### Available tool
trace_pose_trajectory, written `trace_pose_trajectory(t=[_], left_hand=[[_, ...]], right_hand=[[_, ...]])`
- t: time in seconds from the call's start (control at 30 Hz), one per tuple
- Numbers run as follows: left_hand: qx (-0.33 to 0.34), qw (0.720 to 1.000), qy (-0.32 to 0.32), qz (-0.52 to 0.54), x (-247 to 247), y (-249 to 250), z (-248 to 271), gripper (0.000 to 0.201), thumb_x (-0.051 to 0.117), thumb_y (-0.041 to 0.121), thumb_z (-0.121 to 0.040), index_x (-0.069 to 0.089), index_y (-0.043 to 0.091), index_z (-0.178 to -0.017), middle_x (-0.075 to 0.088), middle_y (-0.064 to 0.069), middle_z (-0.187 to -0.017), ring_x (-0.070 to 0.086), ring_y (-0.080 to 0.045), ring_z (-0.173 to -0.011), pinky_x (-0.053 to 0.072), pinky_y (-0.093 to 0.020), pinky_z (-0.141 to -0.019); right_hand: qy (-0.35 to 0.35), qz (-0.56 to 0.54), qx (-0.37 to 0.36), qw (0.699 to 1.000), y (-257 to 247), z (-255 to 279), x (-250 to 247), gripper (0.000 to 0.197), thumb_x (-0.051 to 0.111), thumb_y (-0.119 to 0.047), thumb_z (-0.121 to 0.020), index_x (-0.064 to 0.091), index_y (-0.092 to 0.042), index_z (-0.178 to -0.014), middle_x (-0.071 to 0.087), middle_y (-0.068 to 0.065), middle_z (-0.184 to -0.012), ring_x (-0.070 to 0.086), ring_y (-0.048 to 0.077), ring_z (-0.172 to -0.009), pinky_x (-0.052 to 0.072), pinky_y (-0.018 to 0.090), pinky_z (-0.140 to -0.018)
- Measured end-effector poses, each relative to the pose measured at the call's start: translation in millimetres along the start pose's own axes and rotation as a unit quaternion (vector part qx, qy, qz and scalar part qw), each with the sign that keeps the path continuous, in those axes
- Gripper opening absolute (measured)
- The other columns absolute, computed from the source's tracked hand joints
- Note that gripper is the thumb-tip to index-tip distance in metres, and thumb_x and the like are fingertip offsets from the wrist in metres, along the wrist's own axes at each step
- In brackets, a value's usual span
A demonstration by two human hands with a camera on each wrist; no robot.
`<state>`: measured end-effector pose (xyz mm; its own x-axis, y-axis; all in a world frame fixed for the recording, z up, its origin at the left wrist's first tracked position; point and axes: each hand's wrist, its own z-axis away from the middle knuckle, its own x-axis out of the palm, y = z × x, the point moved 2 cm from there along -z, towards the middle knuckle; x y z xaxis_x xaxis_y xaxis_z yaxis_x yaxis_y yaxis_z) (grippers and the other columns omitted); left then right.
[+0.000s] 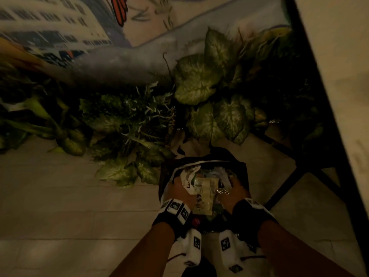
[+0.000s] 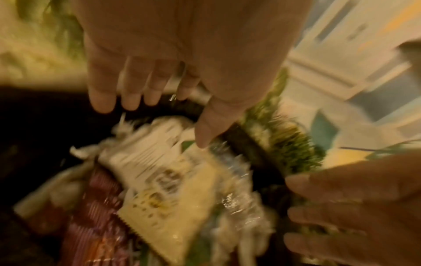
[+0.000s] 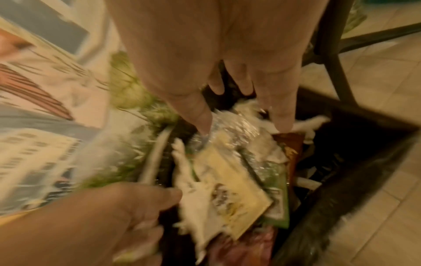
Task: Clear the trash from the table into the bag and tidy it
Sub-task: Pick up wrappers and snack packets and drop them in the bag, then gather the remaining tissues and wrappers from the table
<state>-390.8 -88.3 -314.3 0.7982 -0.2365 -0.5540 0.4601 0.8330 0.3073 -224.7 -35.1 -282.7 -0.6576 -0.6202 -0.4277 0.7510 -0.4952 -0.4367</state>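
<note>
**Both hands pressed onto trash in the black bag**

A black bag is seen standing open on the tiled floor, just beside the dark table leg and in front of a bank of leafy plants. The bag is filled to its mouth with trash: a pale yellow packet lies uppermost in the middle, with torn white paper on its left side, crinkled clear plastic at its far end, a green wrapper along its right side and a red wrapper lower down.

The left hand is laid on the left of the heap and the right hand on the right, so that the yellow packet is kept between them. In the wrist views the fingers of each hand are shown extended downward, lightly bent, with fingertips touching paper and plastic; the thumbs are set against the clear plastic. Nothing is seen to be clenched or pinched by either hand. Much of both wrist views is blurred.

The edge of the table is visible at the right.
</note>
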Motion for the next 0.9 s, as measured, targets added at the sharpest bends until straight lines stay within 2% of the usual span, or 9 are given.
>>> trace_pose_trajectory(t=[0.13, 0.27, 0.33, 0.4, 0.47, 0.57, 0.67, 0.8, 0.9], left_hand=[[0.024, 0.998, 0.04, 0.052, -30, 11, 41, 0.063, 0.065, 0.035, -0.079, 0.039, 0.017, -0.134, 0.051, -0.006, -0.128, 0.055, -0.023, -0.11, 0.049, -0.032, -0.091], [0.051, 0.994, 0.075, 0.052, -67, 35, 84, 0.025, 0.066, 0.025, -0.083, 0.052, 0.016, -0.102, 0.051, 0.007, -0.084, 0.05, -0.013, -0.084, 0.04, -0.02, -0.071], [0.063, 0.992, 0.098, 0.056, -81, 49, 104, 0.021, 0.067, 0.025, -0.083, 0.051, 0.015, -0.092, 0.048, 0.007, -0.076, 0.049, -0.013, -0.077, 0.039, -0.021, -0.069], [0.077, 0.988, 0.122, 0.058, -91, 65, 127, 0.016, 0.066, 0.025, -0.084, 0.053, 0.016, -0.085, 0.048, 0.007, -0.073, 0.049, -0.011, -0.071, 0.038, -0.021, -0.068], [0.101, 0.982, 0.142, 0.069, -97, 83, 148, 0.016, 0.068, 0.024, -0.083, 0.054, 0.022, -0.075, 0.052, 0.008, -0.073, 0.055, -0.016, -0.078, 0.042, -0.022, -0.071], [0.149, 0.97, 0.172, 0.091, -99, 112, 185, 0.013, 0.07, 0.02, -0.082, 0.058, 0.023, -0.076, 0.056, 0.01, -0.076, 0.057, -0.015, -0.081, 0.042, -0.022, -0.072], [0.206, 0.955, 0.191, 0.1, -95, 143, 222, 0.007, 0.07, 0.018, -0.082, 0.063, 0.018, -0.085, 0.059, 0.011, -0.078, 0.056, -0.009, -0.076, 0.045, -0.022, -0.07], [0.273, 0.936, 0.208, 0.085, -77, 179, 265, 0.006, 0.071, 0.016, -0.081, 0.065, 0.019, -0.083, 0.063, 0.009, -0.08, 0.057, 0.001, -0.074, 0.04, -0.008, -0.06], [0.303, 0.928, 0.202, 0.084, -54, 202, 290, 0.006, 0.072, 0.015, -0.08, 0.067, 0.019, -0.081, 0.067, 0.004, -0.079, 0.062, -0.005, -0.076, 0.043, -0.011, -0.063]], right_hand=[[-0.059, 0.061, -0.021, 0.996, -27, 53, -19, 0.047, 0.059, -0.023, -0.086, 0.047, -0.014, -0.131, 0.047, 0.007, -0.136, 0.047, 0.025, -0.123, 0.039, 0.023, -0.095], [-0.125, 0.087, -0.086, 0.985, -43, 113, -36, 0.022, 0.065, -0.032, -0.079, 0.058, -0.031, -0.1, 0.059, 0.002, -0.119, 0.058, 0.021, -0.106, 0.049, 0.032, -0.095], [-0.159, 0.1, -0.123, 0.975, -48, 144, -52, 0.02, 0.067, -0.039, -0.078, 0.056, -0.031, -0.093, 0.062, 0.001, -0.116, 0.059, 0.019, -0.105, 0.049, 0.035, -0.096], [-0.178, 0.119, -0.15, 0.965, -53, 174, -75, 0.017, 0.066, -0.039, -0.081, 0.058, -0.029, -0.092, 0.063, 0.0, -0.11, 0.059, 0.017, -0.102, 0.049, 0.032, -0.095], [-0.188, 0.154, -0.189, 0.952, -53, 196, -102, 0.012, 0.062, -0.037, -0.085, 0.056, -0.027, -0.084, 0.061, 0.002, -0.101, 0.057, 0.018, -0.096, 0.049, 0.029, -0.089], [-0.16, 0.203, -0.235, 0.937, -45, 223, -146, 0.017, 0.058, -0.034, -0.088, 0.061, -0.019, -0.094, 0.059, 0.004, -0.097, 0.057, 0.023, -0.097, 0.043, 0.027, -0.08], [-0.14, 0.197, -0.277, 0.93, -22, 243, -189, 0.009, 0.058, -0.033, -0.087, 0.056, -0.028, -0.081, 0.051, -0.007, -0.08, 0.052, 0.016, -0.086, 0.039, 0.024, -0.074], [-0.128, 0.167, -0.279, 0.937, 23, 260, -244, 0.008, 0.061, -0.037, -0.084, 0.058, -0.03, -0.084, 0.059, -0.006, -0.09, 0.057, 0.013, -0.085, 0.049, 0.026, -0.08], [-0.109, 0.16, -0.296, 0.935, 58, 270, -281, 0.017, 0.063, -0.037, -0.084, 0.051, -0.04, -0.073, 0.058, -0.015, -0.085, 0.054, 0.001, -0.074, 0.045, 0.013, -0.071]])
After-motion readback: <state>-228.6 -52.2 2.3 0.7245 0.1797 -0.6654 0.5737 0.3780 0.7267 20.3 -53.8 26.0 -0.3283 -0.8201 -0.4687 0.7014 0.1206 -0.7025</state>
